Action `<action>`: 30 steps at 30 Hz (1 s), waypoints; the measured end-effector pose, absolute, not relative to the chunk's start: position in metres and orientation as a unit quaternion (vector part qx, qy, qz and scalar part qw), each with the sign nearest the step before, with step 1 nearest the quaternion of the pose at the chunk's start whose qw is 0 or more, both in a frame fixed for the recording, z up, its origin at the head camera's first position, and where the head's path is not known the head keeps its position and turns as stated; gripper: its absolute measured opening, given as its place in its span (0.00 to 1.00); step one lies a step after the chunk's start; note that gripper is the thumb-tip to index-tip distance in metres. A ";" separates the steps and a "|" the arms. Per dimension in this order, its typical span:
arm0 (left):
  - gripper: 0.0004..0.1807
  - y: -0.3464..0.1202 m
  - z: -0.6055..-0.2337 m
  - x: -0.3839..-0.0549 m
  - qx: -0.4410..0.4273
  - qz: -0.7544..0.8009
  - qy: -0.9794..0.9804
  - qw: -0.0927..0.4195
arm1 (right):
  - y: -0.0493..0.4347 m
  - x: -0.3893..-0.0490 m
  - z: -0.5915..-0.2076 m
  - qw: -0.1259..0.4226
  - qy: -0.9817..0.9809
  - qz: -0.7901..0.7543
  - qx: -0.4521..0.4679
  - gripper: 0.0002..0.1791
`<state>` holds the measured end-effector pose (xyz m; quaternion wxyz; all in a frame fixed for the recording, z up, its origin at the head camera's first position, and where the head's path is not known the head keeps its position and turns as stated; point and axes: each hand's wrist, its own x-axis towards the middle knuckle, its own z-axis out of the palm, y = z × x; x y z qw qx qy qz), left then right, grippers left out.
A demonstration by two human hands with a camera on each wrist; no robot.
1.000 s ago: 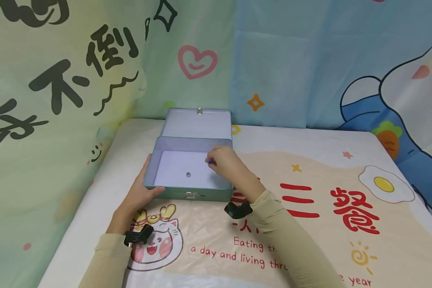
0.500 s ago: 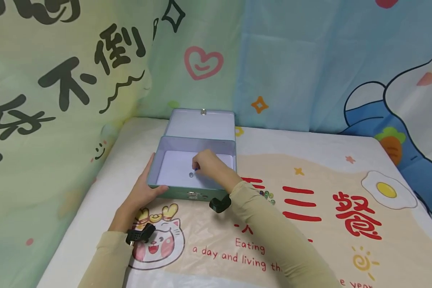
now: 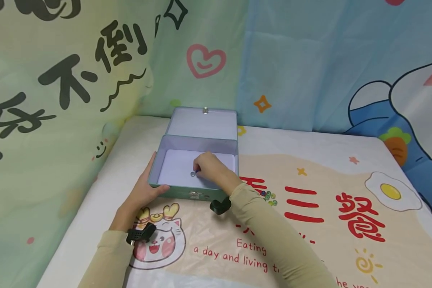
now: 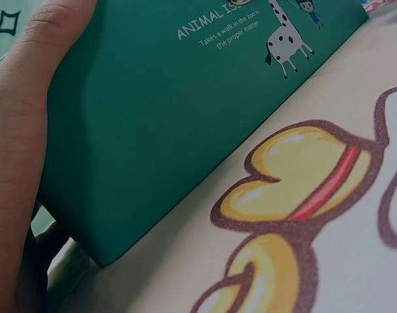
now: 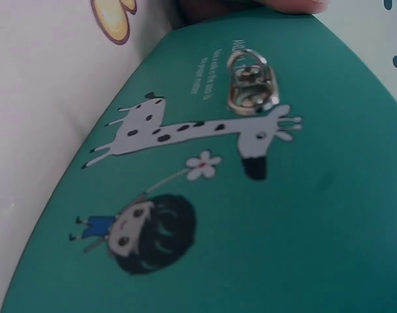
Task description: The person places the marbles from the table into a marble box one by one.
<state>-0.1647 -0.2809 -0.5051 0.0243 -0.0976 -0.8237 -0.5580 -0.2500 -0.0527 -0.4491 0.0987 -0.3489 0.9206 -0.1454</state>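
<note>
An open green tin box with a pale inside stands on the table, its lid tilted back behind it. My left hand holds its front left corner, thumb at the front and fingers along the left side. Inside the box, my right hand pinches a dark blue marble, mostly hidden by the fingers, low over the floor. Just left of these fingertips lies a clear marble. The left wrist view has the left hand against the green front wall.
Several green and dark marbles lie grouped on the printed tablecloth, right of the box and beside the right forearm. A metal clasp sticks out from the box's front. Printed curtains hang behind and left of the table.
My right hand has moved left and down into the box with the blue marble, close to the clear one. The left hand keeps its hold. The marbles on the cloth have come into view.
</note>
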 end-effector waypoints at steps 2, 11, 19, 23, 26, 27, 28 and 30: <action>0.66 -0.281 -0.504 -0.164 -0.097 -0.558 -0.824 0.024 | -0.053 -0.250 -0.449 0.097 0.919 -0.140 -0.354 0.02; 0.64 -0.280 -0.505 -0.164 -0.098 -0.562 -0.821 0.025 | -0.054 -0.247 -0.447 0.093 0.920 -0.128 -0.358 0.02; 0.66 -0.280 -0.501 -0.166 -0.091 -0.553 -0.828 0.015 | -0.053 -0.247 -0.445 0.097 0.923 -0.131 -0.348 0.04; 0.67 -0.278 -0.497 -0.165 -0.092 -0.558 -0.825 0.011 | -0.052 -0.248 -0.445 0.095 0.923 -0.129 -0.350 0.04; 0.66 -0.279 -0.499 -0.164 -0.095 -0.561 -0.822 0.015 | -0.052 -0.248 -0.446 0.101 0.923 -0.130 -0.348 0.04; 0.66 -0.277 -0.496 -0.162 -0.096 -0.562 -0.822 0.015 | -0.052 -0.248 -0.446 0.103 0.923 -0.133 -0.346 0.05; 0.66 -0.276 -0.493 -0.160 -0.096 -0.561 -0.822 0.015 | -0.052 -0.248 -0.447 0.107 0.923 -0.136 -0.343 0.05; 0.66 -0.276 -0.493 -0.159 -0.095 -0.559 -0.823 0.014 | -0.052 -0.248 -0.448 0.109 0.924 -0.138 -0.339 0.05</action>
